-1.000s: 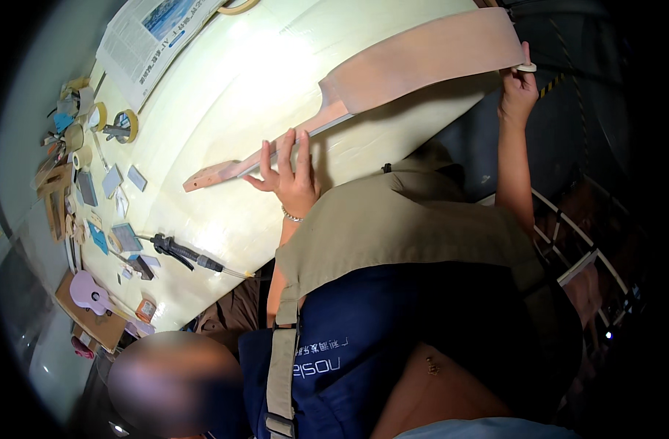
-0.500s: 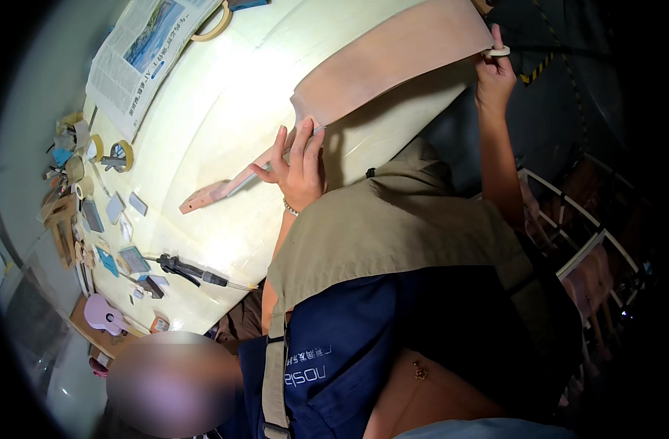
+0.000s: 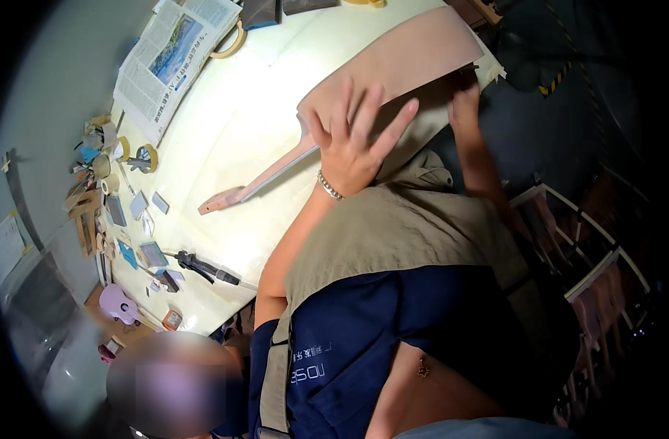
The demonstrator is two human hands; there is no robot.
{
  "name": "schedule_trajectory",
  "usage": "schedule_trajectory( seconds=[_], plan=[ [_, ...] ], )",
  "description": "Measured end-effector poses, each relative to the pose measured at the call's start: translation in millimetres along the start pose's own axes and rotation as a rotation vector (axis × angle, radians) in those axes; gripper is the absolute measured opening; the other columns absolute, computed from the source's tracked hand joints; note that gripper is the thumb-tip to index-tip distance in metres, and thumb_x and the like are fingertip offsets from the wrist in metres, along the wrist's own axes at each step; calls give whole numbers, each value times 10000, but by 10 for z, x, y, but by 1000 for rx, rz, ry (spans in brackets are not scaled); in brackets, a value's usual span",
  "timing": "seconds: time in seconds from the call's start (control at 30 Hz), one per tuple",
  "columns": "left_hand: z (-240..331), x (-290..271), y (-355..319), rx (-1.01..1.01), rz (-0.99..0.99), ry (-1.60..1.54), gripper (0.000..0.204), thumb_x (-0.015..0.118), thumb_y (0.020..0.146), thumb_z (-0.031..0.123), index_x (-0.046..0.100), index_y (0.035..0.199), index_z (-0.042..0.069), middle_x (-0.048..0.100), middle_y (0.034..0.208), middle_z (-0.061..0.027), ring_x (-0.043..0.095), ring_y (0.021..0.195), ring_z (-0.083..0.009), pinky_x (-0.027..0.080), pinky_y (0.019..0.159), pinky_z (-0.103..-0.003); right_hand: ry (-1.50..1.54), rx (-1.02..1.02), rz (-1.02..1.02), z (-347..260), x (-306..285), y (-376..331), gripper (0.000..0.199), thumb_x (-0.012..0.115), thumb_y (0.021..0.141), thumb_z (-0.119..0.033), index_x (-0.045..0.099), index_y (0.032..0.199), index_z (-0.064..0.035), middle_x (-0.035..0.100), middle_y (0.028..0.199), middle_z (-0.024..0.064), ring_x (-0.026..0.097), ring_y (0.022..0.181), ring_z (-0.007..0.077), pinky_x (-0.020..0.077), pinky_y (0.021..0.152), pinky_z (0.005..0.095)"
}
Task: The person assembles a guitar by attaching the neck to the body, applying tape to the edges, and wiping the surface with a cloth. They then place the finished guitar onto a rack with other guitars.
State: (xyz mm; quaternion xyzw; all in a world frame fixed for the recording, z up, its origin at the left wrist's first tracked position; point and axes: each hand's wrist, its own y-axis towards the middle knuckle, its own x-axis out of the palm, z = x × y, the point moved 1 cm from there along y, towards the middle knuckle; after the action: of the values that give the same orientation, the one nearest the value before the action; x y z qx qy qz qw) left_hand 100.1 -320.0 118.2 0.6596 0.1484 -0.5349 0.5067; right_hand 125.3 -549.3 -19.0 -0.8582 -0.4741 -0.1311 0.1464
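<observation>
An unpainted, pinkish-wood guitar or ukulele body [image 3: 415,55] rests on its edge on the pale workbench [image 3: 225,154], its broad curved side facing up. The neck [image 3: 276,167] runs toward the lower left and ends in a headstock [image 3: 219,201]. Over the near edge of the body, by the neck joint, my left hand [image 3: 354,143] is open with fingers spread and slightly blurred; whether it touches the wood I cannot tell. My right hand [image 3: 463,110] is at the body's far right end, below its edge, with its fingers mostly hidden in shadow.
Newspaper [image 3: 170,62] lies at the back left beside a tape roll [image 3: 230,42]. Along the left edge are sanding blocks [image 3: 138,205], tape rolls and tools. An air blow gun [image 3: 206,269] lies nearer me. A rack [image 3: 598,293] holding wooden parts stands at right.
My left hand has left the neck joint and moved right, fingers spreading. My right hand has dropped below the body's end; the pale ring on its finger no longer shows. The view shifted slightly.
</observation>
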Motion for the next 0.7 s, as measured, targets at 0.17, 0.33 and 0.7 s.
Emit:
schedule_trajectory(
  seconds=[0.17,0.33,0.7],
  plan=[
    [-290,0,647,-283,-476,-266,974,800,498,343,358,1330,97,581,1054,-144,557,998,-249,426,869,-382,124,2,-95,-138,209,-62,854,571,742,133,143,1416,-169,338,1308,50,383,1186,196,361,981,299],
    [-518,-810,809,-342,-64,-555,908,822,438,267,460,1251,88,622,945,-96,598,856,-228,479,745,-298,3,-181,-215,-1062,930,-169,1050,647,637,152,74,1426,-239,290,1316,39,326,1228,240,377,955,379],
    [-780,-2372,113,-112,924,-668,530,737,702,187,485,1148,48,225,1326,-141,467,1096,-272,469,864,-369,504,-205,-954,-2237,2400,-1275,914,396,681,134,-23,1418,-208,352,1227,91,533,1072,289,462,924,426]
  ],
)
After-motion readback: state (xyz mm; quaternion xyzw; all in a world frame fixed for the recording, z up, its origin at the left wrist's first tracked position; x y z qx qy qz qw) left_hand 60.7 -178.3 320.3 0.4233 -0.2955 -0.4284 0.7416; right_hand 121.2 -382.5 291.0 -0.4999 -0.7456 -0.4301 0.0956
